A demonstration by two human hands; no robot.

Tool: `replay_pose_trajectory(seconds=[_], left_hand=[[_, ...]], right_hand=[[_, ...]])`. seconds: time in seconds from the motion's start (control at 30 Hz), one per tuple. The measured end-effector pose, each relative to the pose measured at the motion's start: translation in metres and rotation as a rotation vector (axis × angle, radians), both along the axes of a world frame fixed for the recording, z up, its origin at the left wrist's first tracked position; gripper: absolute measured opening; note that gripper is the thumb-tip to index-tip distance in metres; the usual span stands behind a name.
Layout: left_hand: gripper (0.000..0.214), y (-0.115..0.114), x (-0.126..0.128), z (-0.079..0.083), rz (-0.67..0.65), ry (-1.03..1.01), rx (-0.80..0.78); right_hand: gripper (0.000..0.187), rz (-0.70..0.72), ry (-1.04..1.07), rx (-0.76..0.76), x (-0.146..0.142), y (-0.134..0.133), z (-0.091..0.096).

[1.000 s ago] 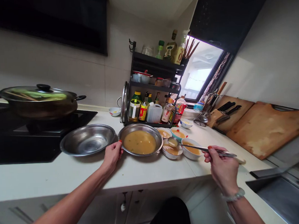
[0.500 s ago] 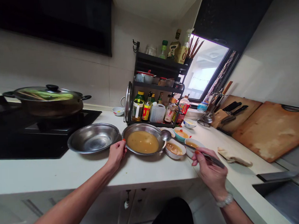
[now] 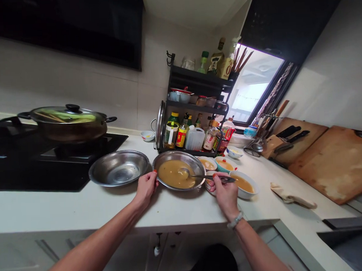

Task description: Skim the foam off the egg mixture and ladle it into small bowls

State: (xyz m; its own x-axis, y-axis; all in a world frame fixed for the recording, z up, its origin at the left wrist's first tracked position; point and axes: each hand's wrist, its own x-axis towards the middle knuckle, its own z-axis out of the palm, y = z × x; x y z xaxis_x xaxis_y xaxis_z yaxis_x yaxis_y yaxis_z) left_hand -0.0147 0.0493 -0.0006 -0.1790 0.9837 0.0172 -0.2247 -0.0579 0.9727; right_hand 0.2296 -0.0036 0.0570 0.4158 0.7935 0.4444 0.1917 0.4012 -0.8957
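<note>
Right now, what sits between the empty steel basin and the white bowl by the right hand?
Head view: the soup-filled steel basin, left hand on its rim, and the ladle dipped in it, held by the right hand.

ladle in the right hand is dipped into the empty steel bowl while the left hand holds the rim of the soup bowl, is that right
Not quite. The head view shows the ladle, held by the right hand, dipped into the soup bowl, not the empty steel bowl beside it. The left hand does hold the soup bowl's rim.
</note>
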Motion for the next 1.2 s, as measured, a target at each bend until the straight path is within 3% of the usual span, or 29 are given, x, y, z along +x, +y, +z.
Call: replay_pose_trajectory(seconds=[0.17, 0.4, 0.77, 1.03, 1.2], left_hand=[[0.04, 0.0, 0.0, 0.001, 0.002, -0.004, -0.008], [0.041, 0.0, 0.0, 0.0, 0.002, 0.004, 0.002], [0.04, -0.001, -0.001, 0.002, -0.005, 0.016, -0.014], [0.039, -0.001, -0.001, 0.001, 0.008, 0.005, -0.015], [0.038, -0.001, -0.001, 0.002, 0.017, -0.009, -0.027]], right_hand=[[0.035, -0.03, 0.191, -0.009, 0.005, 0.001, 0.004], [0.033, -0.001, 0.293, 0.027, 0.013, -0.003, 0.007], [0.037, -0.06, 0.386, 0.068, 0.043, -0.03, 0.035], [0.038, -0.252, 0.257, 0.146, 0.086, -0.057, 0.041], [0.041, -0.334, -0.073, 0.092, 0.096, -0.077, 0.029]])
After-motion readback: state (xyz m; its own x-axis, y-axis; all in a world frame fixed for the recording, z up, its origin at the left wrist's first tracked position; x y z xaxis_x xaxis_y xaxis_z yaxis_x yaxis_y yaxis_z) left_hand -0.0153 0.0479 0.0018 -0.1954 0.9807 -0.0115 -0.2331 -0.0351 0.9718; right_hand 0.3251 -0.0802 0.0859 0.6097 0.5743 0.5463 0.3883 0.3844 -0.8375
